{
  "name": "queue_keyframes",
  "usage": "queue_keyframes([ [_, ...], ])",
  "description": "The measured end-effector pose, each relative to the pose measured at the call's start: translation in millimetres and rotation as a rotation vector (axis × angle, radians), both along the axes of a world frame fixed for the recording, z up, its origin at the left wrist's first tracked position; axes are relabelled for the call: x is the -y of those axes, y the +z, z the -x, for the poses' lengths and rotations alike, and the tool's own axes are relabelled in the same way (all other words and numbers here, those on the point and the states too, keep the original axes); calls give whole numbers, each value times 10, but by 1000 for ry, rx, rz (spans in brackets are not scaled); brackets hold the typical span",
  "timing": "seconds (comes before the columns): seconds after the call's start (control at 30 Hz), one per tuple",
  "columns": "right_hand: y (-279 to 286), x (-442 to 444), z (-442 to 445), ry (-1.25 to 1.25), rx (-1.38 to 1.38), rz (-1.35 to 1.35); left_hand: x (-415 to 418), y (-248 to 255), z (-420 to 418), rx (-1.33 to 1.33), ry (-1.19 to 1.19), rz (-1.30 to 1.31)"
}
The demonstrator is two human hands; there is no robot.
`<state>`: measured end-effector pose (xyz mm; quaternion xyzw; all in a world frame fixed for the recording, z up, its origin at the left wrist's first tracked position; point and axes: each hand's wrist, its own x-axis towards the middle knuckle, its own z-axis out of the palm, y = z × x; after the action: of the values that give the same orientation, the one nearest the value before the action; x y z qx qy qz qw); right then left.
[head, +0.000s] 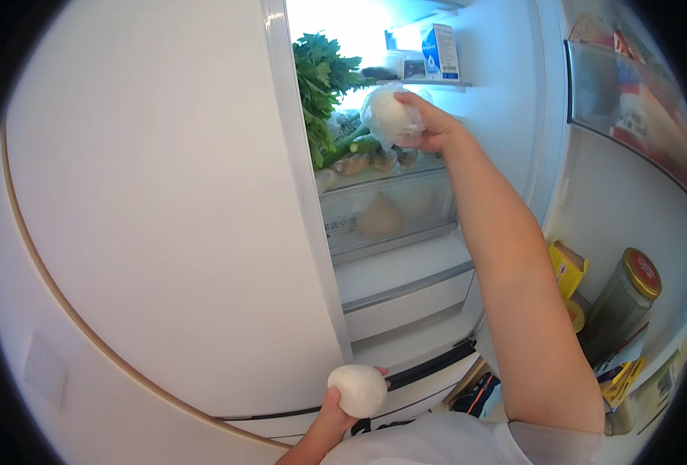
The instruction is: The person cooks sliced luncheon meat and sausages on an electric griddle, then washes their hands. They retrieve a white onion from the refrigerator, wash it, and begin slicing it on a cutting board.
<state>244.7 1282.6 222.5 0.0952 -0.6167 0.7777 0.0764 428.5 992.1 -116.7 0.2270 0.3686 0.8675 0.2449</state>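
Note:
Near the bottom of the head view, my left hand (337, 410) grips a smooth white ball, perhaps dough or a steamed bun (358, 391), in front of the refrigerator. My right arm reaches into the lit refrigerator. There my right hand (433, 125) holds a round white item in a clear plastic bag (391, 113), above the shelf with the vegetables. Leafy green celery (323, 70) stands just left of that bag. Below it are green stalks (349, 144) and several brownish round items (381, 160) under plastic, too covered to name.
A translucent drawer (387, 215) sits under the vegetable shelf. A blue-and-white carton (440, 52) stands on the shelf above. The open door at right carries a bin with packages (640, 99), a tall glass jar (622, 308) and a yellow box (568, 268). The closed white door (175, 203) fills the left.

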Motion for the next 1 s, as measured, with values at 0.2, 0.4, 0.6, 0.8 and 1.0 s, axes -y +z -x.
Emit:
queue_keyframes([
  [0.2, 104, -116, 546, 81, -26, -121, -27, -27, -26, 32, 11, 47],
  [0.4, 240, -31, 972, -69, 6, -415, 0, -313, 6, 65, 22, 39],
  [0.6, 257, 16, 998, -227, -12, -605, 18, -380, -9, 81, 53, 48],
  [0.8, 195, -121, 981, -685, -30, -960, 30, -320, 10, 87, 15, 61],
  [1.0, 225, -62, 724, -914, -40, -778, -9, -292, 10, 68, -37, 82],
])
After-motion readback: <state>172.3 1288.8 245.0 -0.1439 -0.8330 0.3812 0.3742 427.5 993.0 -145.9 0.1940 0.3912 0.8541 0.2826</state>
